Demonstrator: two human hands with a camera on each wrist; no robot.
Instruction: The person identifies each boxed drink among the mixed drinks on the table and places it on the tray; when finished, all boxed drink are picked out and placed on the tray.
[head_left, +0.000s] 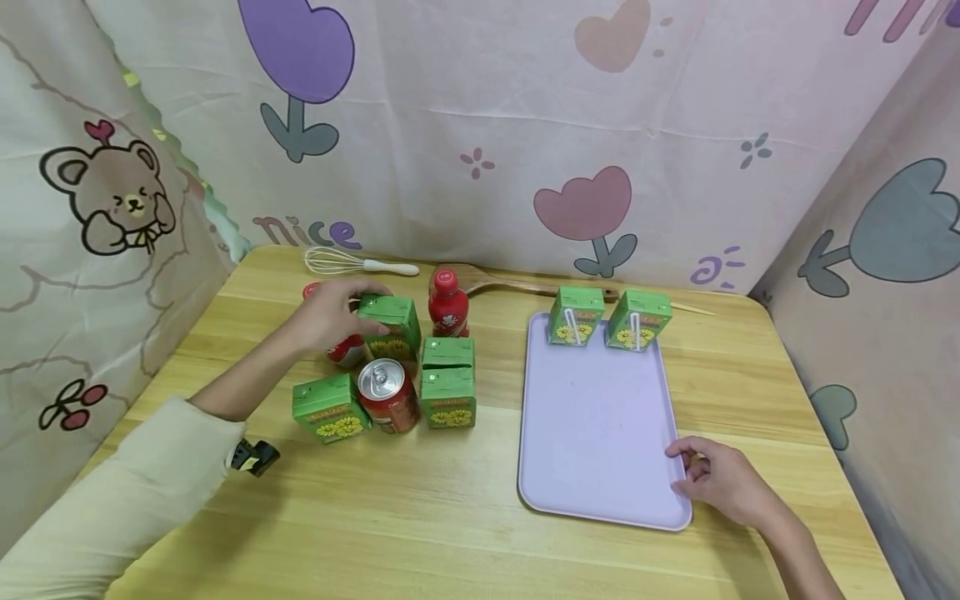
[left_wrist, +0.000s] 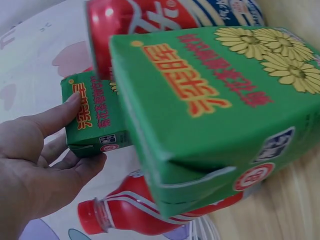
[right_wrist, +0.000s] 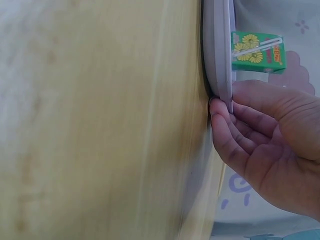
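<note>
My left hand [head_left: 327,315] grips a green juice carton [left_wrist: 95,127] at the back of the drinks group, thumb on one side and fingers on the other. Around it stand a red soda can [head_left: 388,400], a red bottle [head_left: 448,307], a second red bottle [left_wrist: 135,205] partly behind the hand, and more green cartons [head_left: 332,406]. With thumb and fingers, my right hand [head_left: 722,482] pinches the right rim of a lilac tray [head_left: 592,433]. Two cartons with white straws, one on the left [head_left: 575,317] and one on the right [head_left: 637,321], stand upright at the tray's far end.
A white whisk [head_left: 360,263] lies along the table's back edge. Beside it, a wooden utensil [head_left: 510,285] stretches behind the red bottle towards the tray's cartons. Patterned cloth [head_left: 465,100] hangs at the back and both sides of the wooden table [head_left: 390,525].
</note>
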